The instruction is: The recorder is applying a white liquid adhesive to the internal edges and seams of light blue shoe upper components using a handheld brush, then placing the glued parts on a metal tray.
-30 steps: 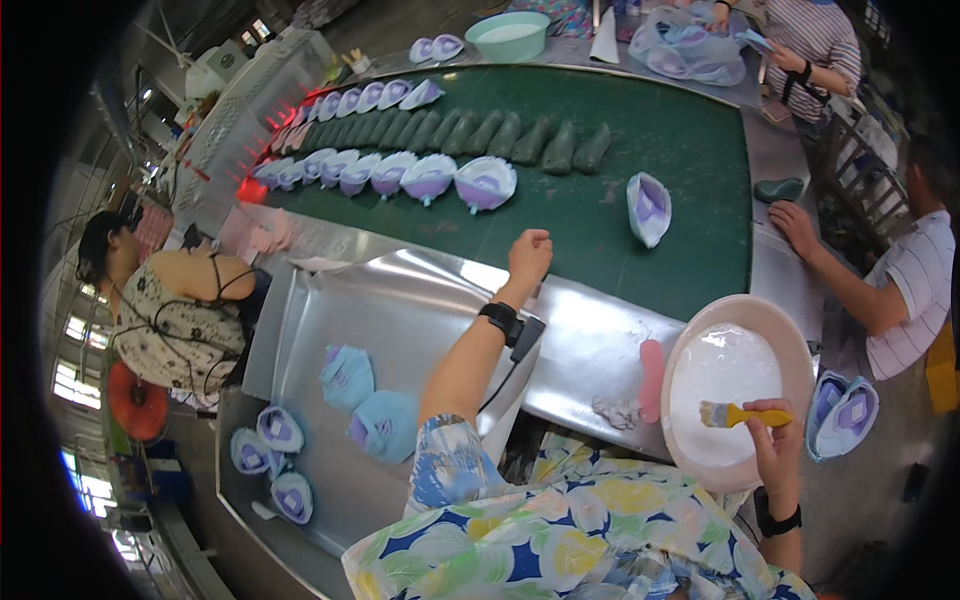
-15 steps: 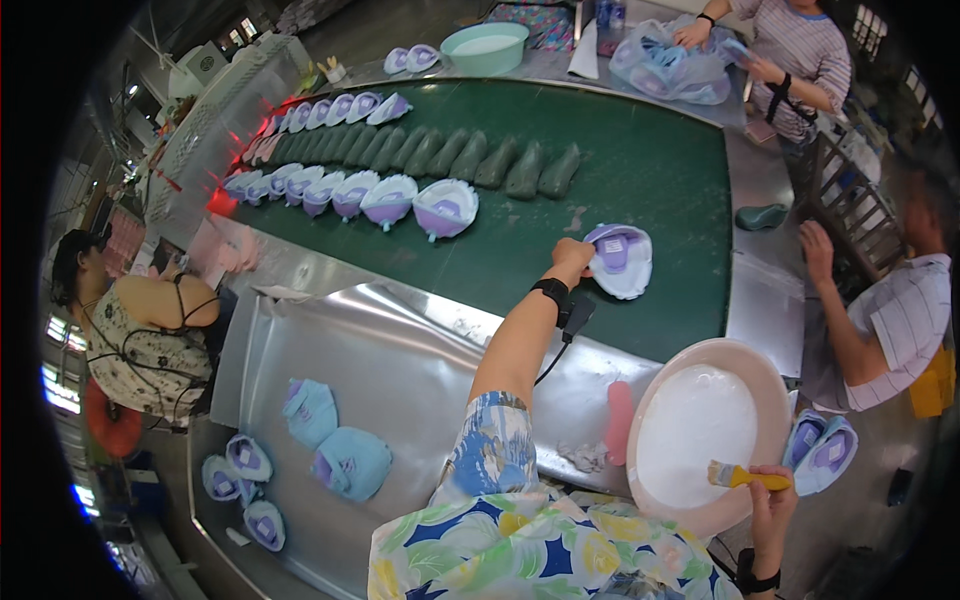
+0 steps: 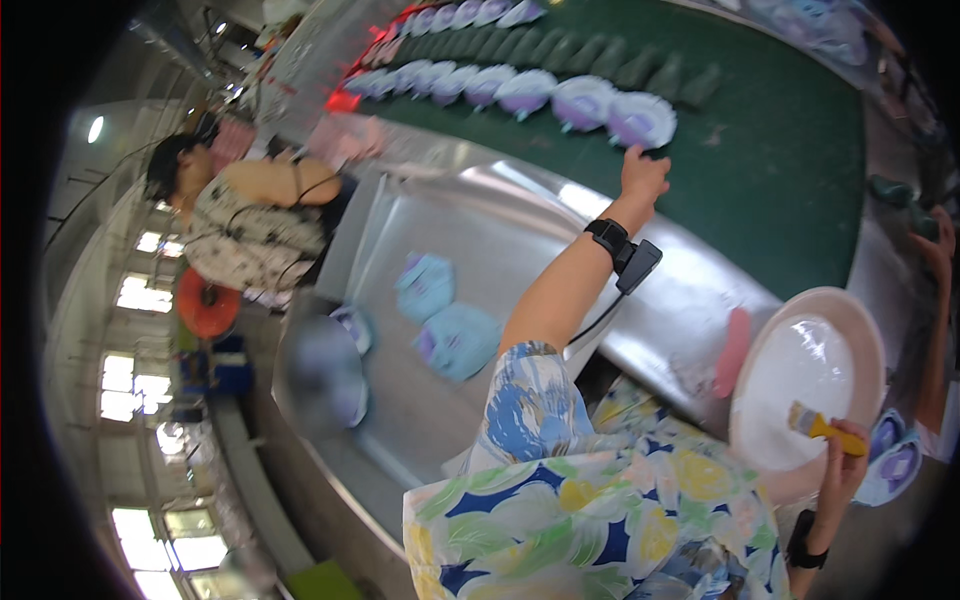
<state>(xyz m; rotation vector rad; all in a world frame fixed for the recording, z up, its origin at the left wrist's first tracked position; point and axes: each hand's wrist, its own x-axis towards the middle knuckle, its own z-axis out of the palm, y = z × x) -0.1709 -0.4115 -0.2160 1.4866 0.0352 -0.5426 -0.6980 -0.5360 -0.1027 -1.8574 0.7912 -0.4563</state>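
Note:
My left hand (image 3: 645,180) reaches over the green conveyor belt (image 3: 770,190), just below the last white-and-lilac shoe upper (image 3: 642,124) in the nearer row. Its fingers look parted and hold nothing, with the thumb side close to that upper's lower edge; whether they touch it I cannot tell. In my right hand (image 3: 843,470) is a paintbrush (image 3: 838,434) with a yellow handle, held above a pale pink basin (image 3: 872,345) of white liquid. The bristles point left over the liquid.
Dark green foot-shaped forms (image 3: 590,55) line the belt behind the uppers. Light-blue uppers (image 3: 458,342) lie in a metal tray (image 3: 400,440) at left. A pink strip (image 3: 733,350) rests beside the basin. One person (image 3: 250,220) sits at left; another person's hand (image 3: 935,245) is at right.
The view has swung left. My left hand has carried a lilac upper leftward to the end of the near row and let go. The brush stays over the basin in my right hand.

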